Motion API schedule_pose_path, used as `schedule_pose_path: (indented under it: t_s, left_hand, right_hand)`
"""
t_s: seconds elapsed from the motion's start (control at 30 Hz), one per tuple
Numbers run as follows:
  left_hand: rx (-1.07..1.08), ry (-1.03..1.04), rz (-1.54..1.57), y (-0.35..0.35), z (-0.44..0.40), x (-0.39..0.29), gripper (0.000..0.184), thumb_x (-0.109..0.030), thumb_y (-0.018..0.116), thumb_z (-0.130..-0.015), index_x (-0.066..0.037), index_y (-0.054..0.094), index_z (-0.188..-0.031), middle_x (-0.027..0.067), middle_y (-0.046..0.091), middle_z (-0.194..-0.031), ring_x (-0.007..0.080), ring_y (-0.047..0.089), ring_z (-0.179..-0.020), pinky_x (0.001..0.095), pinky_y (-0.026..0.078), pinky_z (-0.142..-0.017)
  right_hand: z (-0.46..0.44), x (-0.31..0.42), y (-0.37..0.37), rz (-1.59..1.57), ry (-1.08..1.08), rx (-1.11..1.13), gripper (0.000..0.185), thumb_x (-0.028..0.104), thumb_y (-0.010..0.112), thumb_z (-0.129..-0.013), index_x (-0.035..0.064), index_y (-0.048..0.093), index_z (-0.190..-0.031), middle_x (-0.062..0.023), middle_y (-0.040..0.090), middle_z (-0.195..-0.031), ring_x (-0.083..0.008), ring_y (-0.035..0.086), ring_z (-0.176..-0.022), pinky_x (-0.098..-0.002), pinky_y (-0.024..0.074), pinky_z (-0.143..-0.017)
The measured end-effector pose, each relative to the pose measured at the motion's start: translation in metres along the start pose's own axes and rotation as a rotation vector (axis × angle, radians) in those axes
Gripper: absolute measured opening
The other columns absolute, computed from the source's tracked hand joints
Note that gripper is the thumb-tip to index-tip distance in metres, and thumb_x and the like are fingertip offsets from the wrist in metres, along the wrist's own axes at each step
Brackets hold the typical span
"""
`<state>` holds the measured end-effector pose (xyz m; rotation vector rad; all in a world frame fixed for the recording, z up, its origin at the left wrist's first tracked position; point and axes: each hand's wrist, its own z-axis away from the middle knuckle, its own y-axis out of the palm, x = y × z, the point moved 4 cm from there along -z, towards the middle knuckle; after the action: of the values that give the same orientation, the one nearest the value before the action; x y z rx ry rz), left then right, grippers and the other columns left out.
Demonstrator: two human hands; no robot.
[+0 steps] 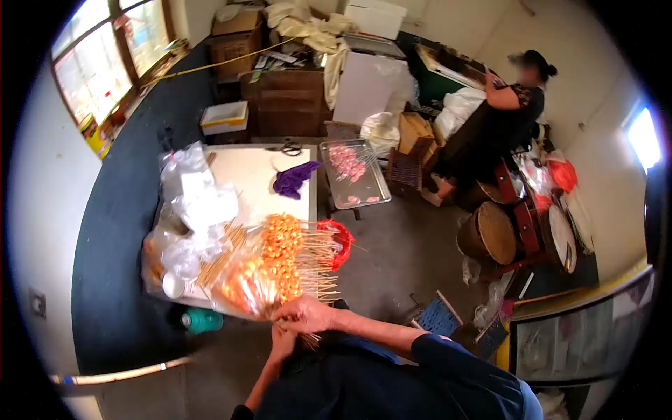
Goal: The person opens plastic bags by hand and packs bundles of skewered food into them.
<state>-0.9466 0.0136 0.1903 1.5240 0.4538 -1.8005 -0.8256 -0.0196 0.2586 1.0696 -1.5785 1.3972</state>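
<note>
Small food-preparation workroom, indicated by rows of skewered food on a table, a metal tray of pink pieces, cardboard boxes and a bare grey floor.

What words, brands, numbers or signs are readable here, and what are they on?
None can be read.
Yellow container by the window: markings, too small and blurred to read.
Carton at the back: no legible print.
Green bottle: no lettering I can make out.
Filled bag: shiny plastic, no readable label.
</note>
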Motion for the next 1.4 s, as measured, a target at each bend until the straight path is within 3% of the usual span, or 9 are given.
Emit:
schedule_pose_path:
  t_s: [0.2,0.3,0.33,0.57,0.97,1.07,1.23,1.3,1.4]
  left_hand:
    - [0.151,0.313,-0.264,-0.005,0.003,-0.029,0.029,-0.021,0.070,-0.077,0.001,0.060,-0.095,0.0086,0.064,-0.090,0.0158,0.060,-0.086,0.0307,0.048,-0.072]
    - [0.281,0.210,-0.875,-0.009,0.003,-0.044,0.042,-0.036,0.070,-0.076,-0.003,0.058,-0.099,0.0167,0.065,-0.096,0.0304,0.064,-0.091,0.0369,0.050,-0.077]
    - [0.269,0.288,-0.941,-0.008,0.001,-0.050,0.057,-0.061,0.058,-0.077,-0.006,0.064,-0.092,0.0173,0.064,-0.076,0.0387,0.063,-0.077,0.0446,0.050,-0.061]
    - [0.552,0.236,-1.237,-0.014,0.010,-0.090,0.033,-0.034,0.054,-0.086,-0.003,0.062,-0.083,0.0233,0.060,-0.074,0.0414,0.060,-0.072,0.0486,0.046,-0.059]
    - [0.252,0.261,-0.880,0.008,0.015,-0.140,0.020,-0.017,0.066,-0.080,-0.002,0.059,-0.070,0.0177,0.057,-0.064,0.0350,0.058,-0.058,0.0385,0.043,-0.051]
    - [0.207,0.254,-0.683,0.009,0.014,-0.143,0.023,-0.017,0.069,-0.081,0.000,0.059,-0.071,0.0112,0.052,-0.056,0.0153,0.050,-0.048,0.0306,0.040,-0.048]
    - [-0.060,-0.015,-0.266,-0.027,0.023,-0.066,0.031,-0.028,0.049,-0.093,0.000,0.059,-0.083,0.0032,0.062,-0.076,0.0097,0.053,-0.066,0.0266,0.043,-0.060]
    - [-0.044,-0.483,0.302,-0.031,0.019,-0.016,0.028,-0.025,0.046,-0.094,0.000,0.059,-0.093,0.0063,0.063,-0.087,0.0131,0.056,-0.076,0.0276,0.046,-0.069]
    - [0.008,-0.389,0.247,0.002,0.002,-0.040,0.023,-0.019,0.045,-0.095,-0.001,0.056,-0.105,0.0076,0.060,-0.098,0.0163,0.057,-0.090,0.0284,0.046,-0.080]
  right_hand:
    - [0.004,0.033,-0.004,0.194,0.019,0.132,0.028,0.014,0.062,-0.078,0.0097,0.064,-0.105,-0.0141,0.066,-0.085,-0.0325,0.064,-0.075,-0.0384,0.0492,-0.065]
    - [0.011,0.040,-0.012,0.097,0.038,0.106,0.027,0.012,0.060,-0.079,0.0097,0.064,-0.106,-0.0137,0.066,-0.086,-0.0330,0.064,-0.076,-0.0378,0.0501,-0.067]
    - [0.013,0.048,-0.016,0.106,0.062,0.117,0.028,0.011,0.060,-0.079,0.0105,0.063,-0.107,-0.0134,0.066,-0.087,-0.0330,0.064,-0.078,-0.0374,0.0509,-0.068]
    - [0.020,0.049,-0.010,0.314,0.070,0.043,0.033,0.012,0.060,-0.077,0.0117,0.062,-0.111,-0.0165,0.065,-0.082,-0.0351,0.063,-0.074,-0.0419,0.0504,-0.064]
    - [0.024,0.034,-0.007,0.147,0.040,-0.001,0.019,0.008,0.061,-0.073,0.0072,0.062,-0.092,-0.0141,0.062,-0.084,-0.0361,0.061,-0.082,-0.0411,0.0489,-0.068]
    - [0.024,0.025,-0.005,0.154,-0.057,-0.044,0.014,0.003,0.061,-0.075,0.0061,0.062,-0.088,-0.0150,0.060,-0.082,-0.0361,0.061,-0.075,-0.0403,0.0498,-0.065]
    - [0.019,0.041,-0.015,0.073,-0.114,0.009,0.014,0.001,0.061,-0.078,0.0034,0.062,-0.092,-0.0153,0.060,-0.081,-0.0355,0.061,-0.077,-0.0400,0.0497,-0.066]
    - [0.015,0.036,-0.012,0.033,-0.135,0.057,0.013,0.001,0.062,-0.078,0.0039,0.062,-0.091,-0.0155,0.059,-0.079,-0.0356,0.061,-0.077,-0.0401,0.0494,-0.066]
    - [0.012,0.032,-0.009,0.085,-0.184,0.117,0.011,0.004,0.063,-0.078,0.0040,0.062,-0.088,-0.0147,0.061,-0.080,-0.0357,0.060,-0.079,-0.0407,0.0495,-0.067]
